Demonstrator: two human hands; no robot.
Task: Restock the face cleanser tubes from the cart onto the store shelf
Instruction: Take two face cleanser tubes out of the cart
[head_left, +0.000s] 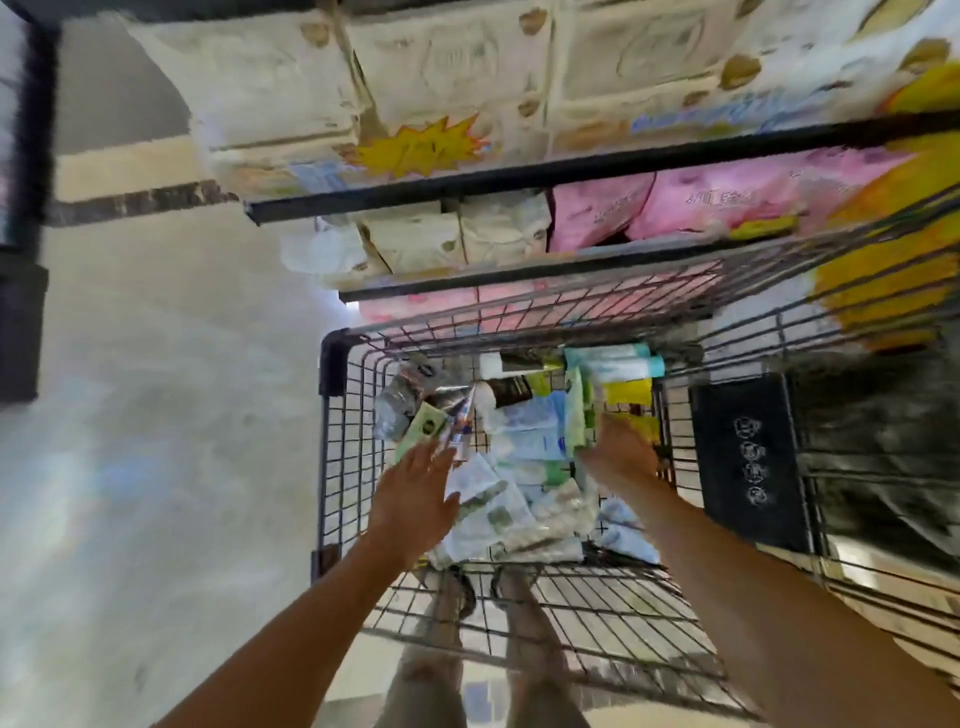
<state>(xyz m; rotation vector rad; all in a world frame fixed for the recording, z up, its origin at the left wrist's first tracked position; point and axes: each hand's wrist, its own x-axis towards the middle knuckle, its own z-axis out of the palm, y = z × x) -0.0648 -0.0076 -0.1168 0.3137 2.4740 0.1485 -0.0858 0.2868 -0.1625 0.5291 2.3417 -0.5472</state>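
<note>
Grey wire cart (332, 467): I log pale blue and green cleanser tubes (535, 441) heaped inside. My left hand (415, 499) spread flat above them; right hand (621, 454) grasping green packs, grip blurred.

Both arms reach down into a wire cart (332, 447) full of tubes and packets (524, 441). The left hand (415, 493) is flat, fingers spread, over the pile. The right hand (621, 452) holds some green packets (576, 415). Behind the cart is a shelf (519, 179) with pink and white packs.
</note>
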